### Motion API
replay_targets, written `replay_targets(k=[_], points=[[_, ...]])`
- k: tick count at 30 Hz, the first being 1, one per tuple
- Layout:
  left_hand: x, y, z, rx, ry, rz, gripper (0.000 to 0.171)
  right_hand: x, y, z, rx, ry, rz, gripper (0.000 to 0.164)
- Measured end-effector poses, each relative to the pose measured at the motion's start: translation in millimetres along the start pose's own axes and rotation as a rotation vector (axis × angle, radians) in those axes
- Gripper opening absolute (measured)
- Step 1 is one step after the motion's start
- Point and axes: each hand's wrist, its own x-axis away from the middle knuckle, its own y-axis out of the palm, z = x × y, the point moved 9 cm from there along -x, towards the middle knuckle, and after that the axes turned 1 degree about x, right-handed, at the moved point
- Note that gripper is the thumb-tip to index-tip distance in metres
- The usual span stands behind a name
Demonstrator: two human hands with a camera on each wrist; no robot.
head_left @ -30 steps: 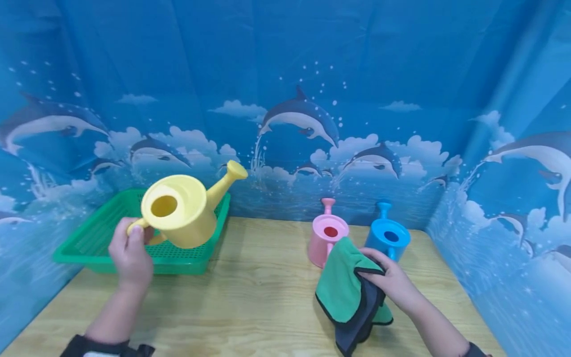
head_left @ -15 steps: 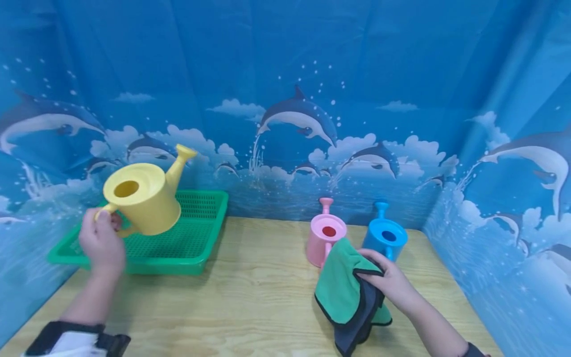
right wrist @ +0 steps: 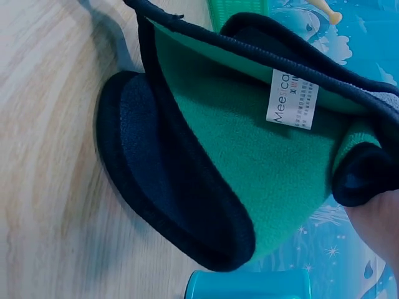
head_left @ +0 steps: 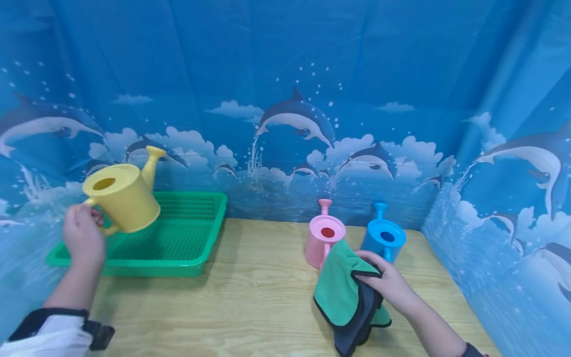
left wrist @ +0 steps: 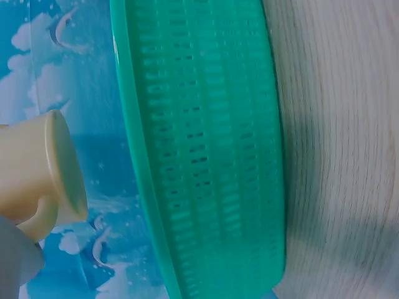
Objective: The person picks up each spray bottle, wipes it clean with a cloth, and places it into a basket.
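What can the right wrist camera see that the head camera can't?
Only the right wrist view shows the white label with printing on it, inside the folds of the cloth.

Only the head view shows the pink watering can and the left hand.

Both show the cloth, the right hand, the blue watering can, the green basket and at least part of the yellow watering can.

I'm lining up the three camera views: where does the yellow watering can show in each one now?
Head: the yellow watering can is left of centre, held by the left hand.
Left wrist: its body is at the left edge, cut off.
Right wrist: only a small part, apparently its spout, top edge, right of centre.
Shared landmark: the green basket.
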Motion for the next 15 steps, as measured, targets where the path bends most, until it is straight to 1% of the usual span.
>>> replay_targets(k=[3,6,9,11,13,15], points=[[-8.4,-1.5,-5.3,0.046,-0.058,0.0,0.026,0,0,1,0.003,-0.001,-0.001,0.048],[-16.2,-1.4,-10.9,0.033,-0.101,-0.021,0.023,-1,0,3,0.005,-0.003,-0.001,0.048],[-22.5,-0.3,-16.1,-0.059,-0.122,-0.065,0.021,-1,0,4,0.0,0.001,-0.001,0.048],[-26.0,0.0,-19.4,-0.138,-0.118,-0.104,0.021,-1,0,5,-0.003,0.007,-0.002,0.048],[-29.3,-1.0,-21.9,-0.224,-0.096,-0.146,0.022,0,0,6,-0.006,0.016,0.001,0.048],[-32.5,-4.4,-25.7,-0.25,-0.094,-0.172,0.022,0,1,5,0.0,0.008,-0.008,0.048]])
